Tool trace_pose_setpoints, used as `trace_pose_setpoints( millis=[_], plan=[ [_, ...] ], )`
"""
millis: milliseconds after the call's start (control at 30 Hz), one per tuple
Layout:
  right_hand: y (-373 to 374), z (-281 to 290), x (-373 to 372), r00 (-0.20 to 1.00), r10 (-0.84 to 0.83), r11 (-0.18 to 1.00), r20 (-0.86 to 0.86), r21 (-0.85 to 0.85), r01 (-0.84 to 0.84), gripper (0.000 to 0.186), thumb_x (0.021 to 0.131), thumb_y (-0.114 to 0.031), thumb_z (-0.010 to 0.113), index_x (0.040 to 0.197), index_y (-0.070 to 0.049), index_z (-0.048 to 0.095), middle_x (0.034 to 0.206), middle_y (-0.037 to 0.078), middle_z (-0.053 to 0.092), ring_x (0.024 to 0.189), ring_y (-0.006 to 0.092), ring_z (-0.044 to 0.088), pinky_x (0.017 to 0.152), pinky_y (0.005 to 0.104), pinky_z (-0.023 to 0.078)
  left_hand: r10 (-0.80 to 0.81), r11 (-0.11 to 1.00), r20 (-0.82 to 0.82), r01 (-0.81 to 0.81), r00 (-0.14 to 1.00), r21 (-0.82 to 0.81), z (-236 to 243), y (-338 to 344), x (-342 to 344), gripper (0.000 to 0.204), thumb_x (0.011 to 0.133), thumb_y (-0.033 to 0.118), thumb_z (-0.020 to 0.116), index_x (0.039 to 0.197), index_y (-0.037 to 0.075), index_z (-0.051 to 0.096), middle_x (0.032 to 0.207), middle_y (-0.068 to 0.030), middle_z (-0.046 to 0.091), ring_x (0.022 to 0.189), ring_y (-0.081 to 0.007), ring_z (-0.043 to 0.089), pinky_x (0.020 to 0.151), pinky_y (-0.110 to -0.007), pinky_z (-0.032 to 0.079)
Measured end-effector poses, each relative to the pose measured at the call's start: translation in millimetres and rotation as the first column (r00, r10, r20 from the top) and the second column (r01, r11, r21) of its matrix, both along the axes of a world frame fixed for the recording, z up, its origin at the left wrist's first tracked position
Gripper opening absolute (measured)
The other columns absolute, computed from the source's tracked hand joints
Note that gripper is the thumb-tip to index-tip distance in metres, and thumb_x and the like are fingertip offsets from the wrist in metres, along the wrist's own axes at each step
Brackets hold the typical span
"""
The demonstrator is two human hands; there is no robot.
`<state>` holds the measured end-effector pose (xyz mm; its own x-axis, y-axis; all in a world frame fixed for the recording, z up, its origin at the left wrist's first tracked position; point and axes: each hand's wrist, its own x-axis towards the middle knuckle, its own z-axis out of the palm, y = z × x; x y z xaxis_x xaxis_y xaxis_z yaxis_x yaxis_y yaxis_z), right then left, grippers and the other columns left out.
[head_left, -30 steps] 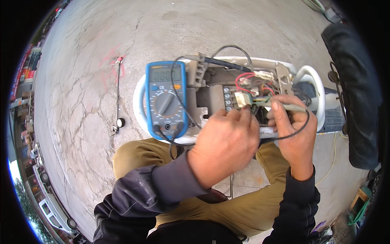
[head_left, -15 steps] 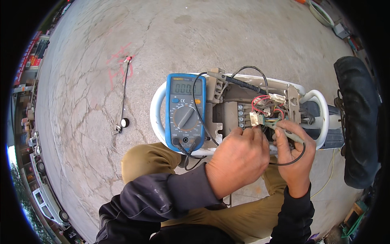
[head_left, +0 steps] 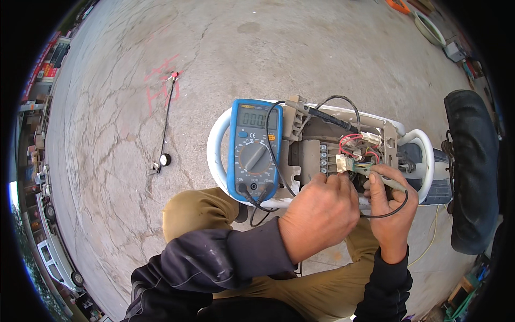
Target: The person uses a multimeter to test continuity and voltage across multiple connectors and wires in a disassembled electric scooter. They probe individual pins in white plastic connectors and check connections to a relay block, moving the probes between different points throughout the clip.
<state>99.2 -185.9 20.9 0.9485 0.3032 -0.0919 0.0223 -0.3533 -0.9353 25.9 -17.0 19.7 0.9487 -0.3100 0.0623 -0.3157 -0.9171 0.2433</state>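
My left hand (head_left: 322,214) has its fingers curled down at a white connector (head_left: 343,163) among red, green and yellow wires; whatever its fingertips grip is hidden. My right hand (head_left: 391,220) pinches a grey test probe (head_left: 396,184) pointed at that connector, with its black lead looping below. A blue multimeter (head_left: 255,161) lies on the left of an opened white-tubed chassis (head_left: 427,166), left of a screw terminal block (head_left: 323,158). A second probe (head_left: 325,117) rests along the back of the chassis. My left wrist is in front of my knees.
A black padded seat (head_left: 472,172) stands at the right. A thin rod with a round gauge (head_left: 166,159) lies on the concrete (head_left: 118,161) at left. A white vehicle (head_left: 56,263) is at the far left; a pale basin (head_left: 429,29) and orange object (head_left: 398,5) at upper right.
The view has shifted, so the chassis and multimeter sit lower and farther right in the picture. Both hands stay at the connector, the right still holding the probe.
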Motion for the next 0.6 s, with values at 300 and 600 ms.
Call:
trace_pose_setpoints(
  millis=[300,600],
  plan=[
    [1.5,0.0,-0.2,0.999,0.031,0.999,0.03,-0.011,-0.031,0.014,0.104,0.002,0.075,0.116,0.009,0.074,0.106,0.011,0.077,0.086,0.0126,0.071,0.073,0.0271,0.059,-0.001,1.0,-0.047,0.001,0.999,-0.013,1.1,-0.7,0.4,0.039,0.088,0.021,0.065,0.109,-0.01,0.074,0.109,-0.0241,0.076,0.086,-0.0262,0.07,0.074,-0.037,0.053],
    [1.9,-5.2,-0.2,0.96,0.096,0.991,0.264,-0.119,-0.067,0.017,0.095,0.004,0.079,0.111,0.005,0.074,0.101,0.02,0.079,0.088,0.0335,0.078,0.081,0.037,0.059,0.004,0.999,0.021,-0.004,1.0,-0.038,-2.3,0.8,0.7,0.039,0.087,0.018,0.065,0.112,-0.01,0.073,0.118,-0.0256,0.076,0.088,-0.0268,0.071,0.075,-0.037,0.055]
  ],
)
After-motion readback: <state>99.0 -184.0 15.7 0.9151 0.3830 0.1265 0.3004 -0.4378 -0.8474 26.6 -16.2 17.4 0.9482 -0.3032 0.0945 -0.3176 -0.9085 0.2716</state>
